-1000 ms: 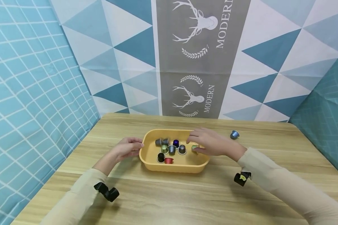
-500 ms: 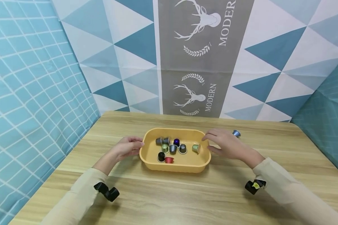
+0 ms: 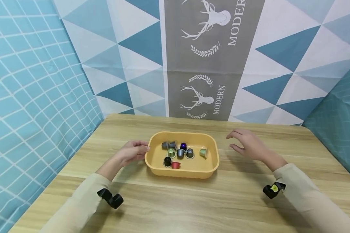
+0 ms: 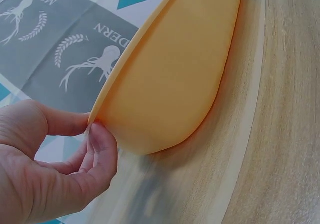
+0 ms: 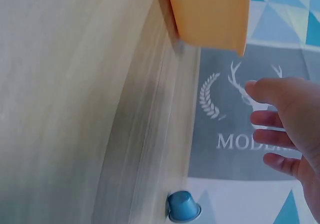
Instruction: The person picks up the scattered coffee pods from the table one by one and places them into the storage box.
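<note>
A yellow-orange plastic tray point(image 3: 180, 173) with rounded corners holds several coffee capsules. Its left rim is pinched between thumb and fingers of my left hand point(image 3: 133, 151), which the left wrist view shows close up point(image 4: 65, 164). Inside, a green capsule point(image 3: 203, 152) lies on its side at the right; a red capsule point(image 3: 176, 165) and a black capsule point(image 3: 167, 161) sit near the front wall. Off the tray's right end, my right hand point(image 3: 248, 144) hovers with fingers apart and nothing in them. A blue capsule point(image 5: 183, 206) on the table appears in the right wrist view; the right hand hides it in the head view.
The wooden table point(image 3: 175, 204) ends at a patterned cloth backdrop point(image 3: 198, 64) behind the tray. A blue gridded cloth point(image 3: 38, 81) hangs on the left, a teal cloth point(image 3: 335, 106) on the right. Both sleeves carry a black wrist camera mount.
My right hand has let go of the green capsule, which stays in the tray, and moved right, out over the table. The left hand has kept its place at the rim.
</note>
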